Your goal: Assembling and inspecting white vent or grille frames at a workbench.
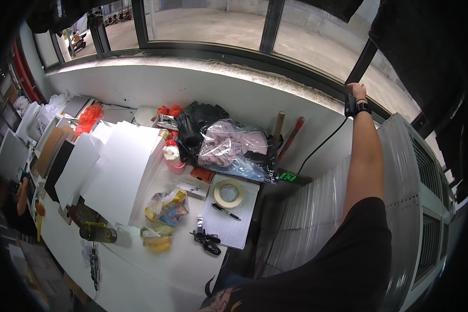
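Window frame (309, 77) has the right hand (356, 90) up at it, can't tell if it's pinching anything, black corded thing (349, 106) by its lower edge.

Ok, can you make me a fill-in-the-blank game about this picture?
1. The person's ____ hand is up at the window frame.
2. On the squared notebook, above the pen, lies a round roll of ____.
3. Just right of the wooden handle by the wall is another handle, coloured ____.
4. The big sheets piled on the table are coloured ____.

Missing words: right; tape; red; white.
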